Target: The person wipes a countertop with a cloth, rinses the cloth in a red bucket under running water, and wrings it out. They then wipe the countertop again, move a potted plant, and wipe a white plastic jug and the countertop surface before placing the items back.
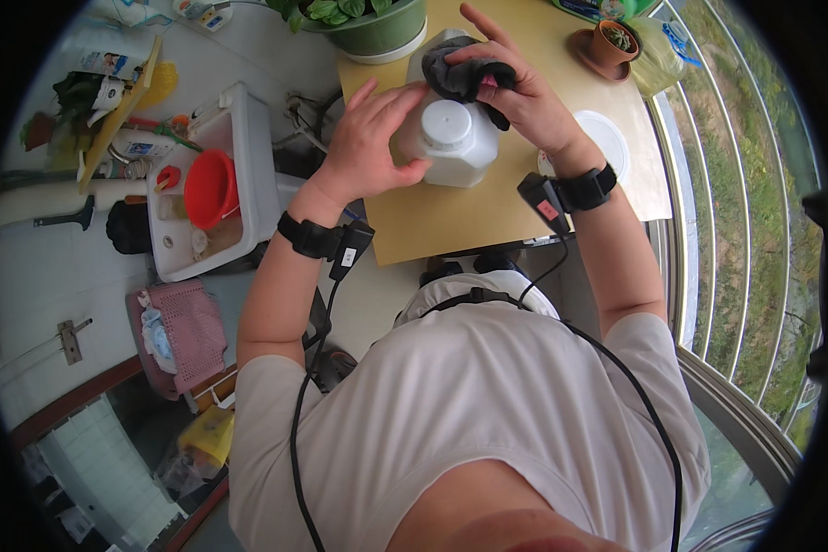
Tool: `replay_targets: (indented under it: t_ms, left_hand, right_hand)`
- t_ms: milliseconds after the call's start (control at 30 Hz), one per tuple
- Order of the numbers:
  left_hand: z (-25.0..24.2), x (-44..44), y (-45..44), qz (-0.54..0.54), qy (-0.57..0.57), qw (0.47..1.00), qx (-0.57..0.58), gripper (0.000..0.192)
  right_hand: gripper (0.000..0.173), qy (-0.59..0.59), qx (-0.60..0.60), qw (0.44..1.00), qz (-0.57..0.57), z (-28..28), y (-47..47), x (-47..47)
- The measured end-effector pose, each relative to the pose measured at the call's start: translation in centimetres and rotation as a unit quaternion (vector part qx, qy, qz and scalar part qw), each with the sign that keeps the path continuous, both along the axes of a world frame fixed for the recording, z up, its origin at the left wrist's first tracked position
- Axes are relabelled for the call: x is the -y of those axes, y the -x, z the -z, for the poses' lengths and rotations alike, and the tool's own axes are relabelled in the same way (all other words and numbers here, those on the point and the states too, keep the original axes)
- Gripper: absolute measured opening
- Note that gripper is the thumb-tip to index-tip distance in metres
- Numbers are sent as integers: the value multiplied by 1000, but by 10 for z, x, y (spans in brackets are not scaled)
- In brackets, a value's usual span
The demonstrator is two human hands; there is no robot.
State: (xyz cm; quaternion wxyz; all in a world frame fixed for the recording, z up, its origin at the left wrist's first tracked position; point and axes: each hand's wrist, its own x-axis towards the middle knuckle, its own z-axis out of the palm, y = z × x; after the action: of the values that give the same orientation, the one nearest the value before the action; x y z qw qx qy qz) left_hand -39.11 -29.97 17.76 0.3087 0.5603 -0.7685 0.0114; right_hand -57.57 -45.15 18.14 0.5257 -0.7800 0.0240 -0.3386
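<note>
A white plastic jug [459,162] with a round screw cap [446,123] stands on the yellow tabletop [414,228]. My left hand [372,141] is at the jug's left side, thumb and fingers spread around it; whether it presses firmly on the jug I cannot tell. Bunched in my right hand [521,90] is a dark grey cloth [455,69], held at the jug's upper part behind the cap, with one finger stretched out. Part of the jug is hidden by the cloth and fingers. A round white lid [604,145] lies to the right, partly behind my right wrist.
A green planter [379,31] stands at the table's back left. At the back right are a small terracotta pot [614,43] and a large plastic bottle [655,58], near the barred window. A white sink [245,172] with a red bucket [210,188] is on the left.
</note>
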Motion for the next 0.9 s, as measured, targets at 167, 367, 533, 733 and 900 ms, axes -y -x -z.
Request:
replay_targets:
  t_ms: [167, 367, 533, 733, 900]
  left_hand:
    - [6, 2, -2, 8, 10, 1000, -20, 75]
    - [10, 2, 0, -2, 28, 999, -24, 78]
    - [10, 2, 3, -7, 22, 1000, -18, 80]
    - [8, 2, 3, -12, 31, 999, 2, 81]
    - [8, 2, 5, -16, 34, 999, -4, 79]
  right_hand:
    - [39, 186, -124, 972, -77, -29, -8, 27]
    - [41, 99, -118, 988, 21, -33, -31, 10]
    - [21, -131, -206, 967, 77, -33, -65, 33]
    - [18, -129, -260, 943, 166, -28, -53, 39]
    - [39, 94, -126, 987, 33, -1, -14, 24]
